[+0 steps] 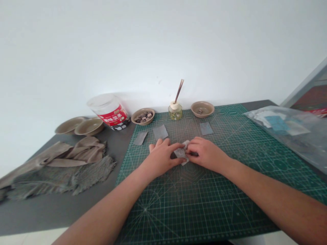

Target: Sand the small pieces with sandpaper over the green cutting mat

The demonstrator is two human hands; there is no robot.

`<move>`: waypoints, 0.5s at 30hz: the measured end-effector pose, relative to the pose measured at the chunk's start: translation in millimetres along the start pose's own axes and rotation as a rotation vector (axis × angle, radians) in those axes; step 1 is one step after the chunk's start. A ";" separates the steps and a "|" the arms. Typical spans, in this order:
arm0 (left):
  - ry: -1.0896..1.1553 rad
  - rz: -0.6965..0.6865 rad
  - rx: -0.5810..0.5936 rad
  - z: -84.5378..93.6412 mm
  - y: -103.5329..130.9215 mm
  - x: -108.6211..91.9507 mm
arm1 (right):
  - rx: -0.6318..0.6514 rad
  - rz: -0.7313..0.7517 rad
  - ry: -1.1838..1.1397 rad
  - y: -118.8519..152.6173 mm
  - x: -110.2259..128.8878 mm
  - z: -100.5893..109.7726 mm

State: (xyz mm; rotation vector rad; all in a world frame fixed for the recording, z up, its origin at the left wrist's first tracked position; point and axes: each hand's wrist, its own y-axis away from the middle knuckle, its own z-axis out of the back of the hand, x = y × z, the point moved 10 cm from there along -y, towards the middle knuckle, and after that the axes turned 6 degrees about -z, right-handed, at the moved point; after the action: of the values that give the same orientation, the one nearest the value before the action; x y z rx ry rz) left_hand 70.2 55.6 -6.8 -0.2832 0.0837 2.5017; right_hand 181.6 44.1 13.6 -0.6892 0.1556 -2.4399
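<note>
A small light grey sheet (180, 152) lies on the green cutting mat between my hands, its right end crumpled. My left hand (162, 156) grips it from the left, forefinger at the far edge and thumb at the near edge. On its right side, my right hand (204, 153) is closed in a pinch at the sheet; what sits between those fingertips is hidden. Beyond my hands lie several flat grey squares: one (140, 138) at left, another (160, 132) beside it, and a bluish-grey one (206, 128) at right.
A bowl of small stones (143, 117), a reed diffuser (175, 111) and a bowl with a few small pieces (202, 109) stand along the wall. Left are a plastic tub (109, 110), two bowls (89, 126) and crumpled cloths (63, 170). A clear plastic bag (293, 132) lies right.
</note>
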 end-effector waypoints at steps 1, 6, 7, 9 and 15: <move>0.000 0.001 0.002 -0.3 0.1 0.0 | -0.008 -0.012 0.000 0.4 -0.7 0.2; 0.004 0.013 0.001 -1.2 0.2 1.3 | -0.037 -0.060 0.018 1.6 -3.6 1.3; 0.003 0.014 0.003 -1.7 0.2 1.4 | -0.019 -0.036 -0.001 1.4 -0.7 -0.5; -0.001 0.014 0.011 -2.7 0.1 1.7 | -0.013 -0.034 -0.013 0.4 0.4 -1.3; -0.007 0.021 0.024 -2.6 1.2 3.8 | -0.005 -0.030 0.001 0.9 0.5 -5.8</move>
State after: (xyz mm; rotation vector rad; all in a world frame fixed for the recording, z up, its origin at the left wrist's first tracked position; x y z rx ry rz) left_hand 67.0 56.5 -10.1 -0.2650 0.1147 2.5210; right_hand 178.7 42.8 8.7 -0.6972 0.1534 -2.4696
